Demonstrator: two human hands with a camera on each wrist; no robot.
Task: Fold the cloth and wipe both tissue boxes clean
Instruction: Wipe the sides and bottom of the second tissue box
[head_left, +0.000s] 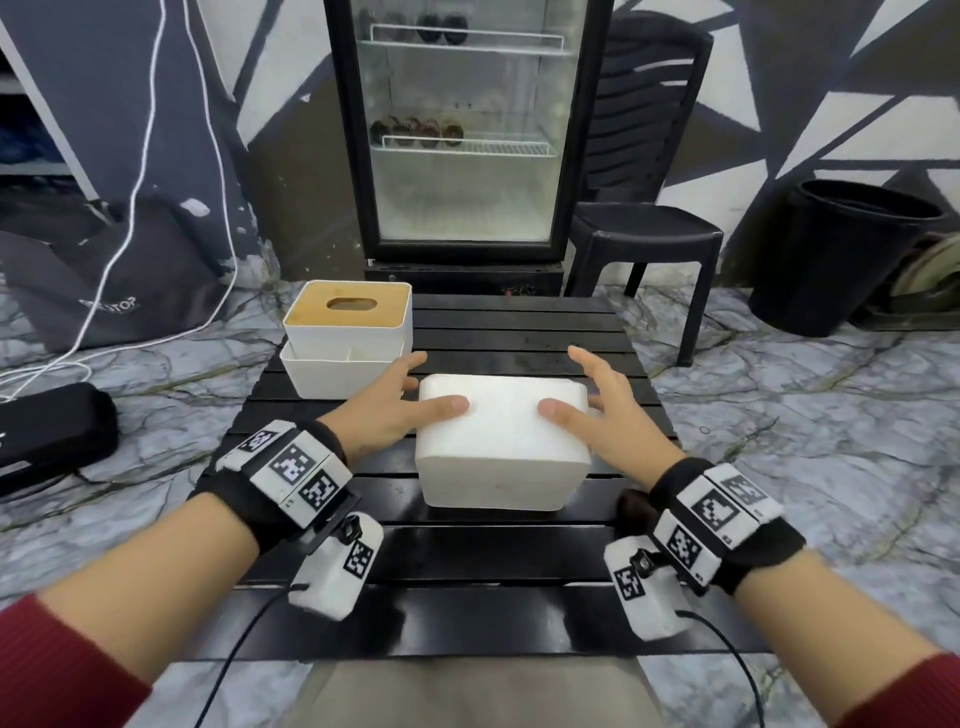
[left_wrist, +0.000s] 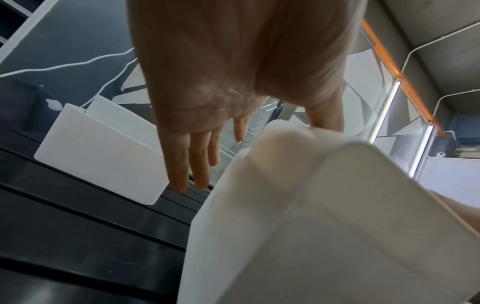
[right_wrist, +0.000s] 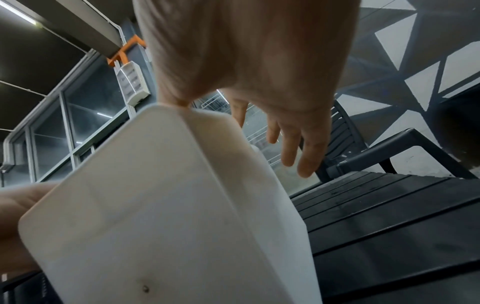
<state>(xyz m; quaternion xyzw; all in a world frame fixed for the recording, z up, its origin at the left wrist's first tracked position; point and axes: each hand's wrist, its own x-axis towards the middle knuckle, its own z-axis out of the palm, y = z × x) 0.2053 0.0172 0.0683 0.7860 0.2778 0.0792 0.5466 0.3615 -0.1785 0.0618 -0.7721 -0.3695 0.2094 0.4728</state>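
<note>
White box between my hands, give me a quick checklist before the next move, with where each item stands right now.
1. Left hand on the white box: ok, thumb rests on top, fingers straight along its left side.
2. Right hand on the box: ok, thumb on top, fingers spread past its right side.
3. Box seated on the black slatted table: ok.
4. Second tissue box with wooden lid out of the way: ok, standing at the far left.
5. Cloth ready: not ok, none visible.
6. Box surface clean: not ok, the right wrist view shows a dark speck.
</note>
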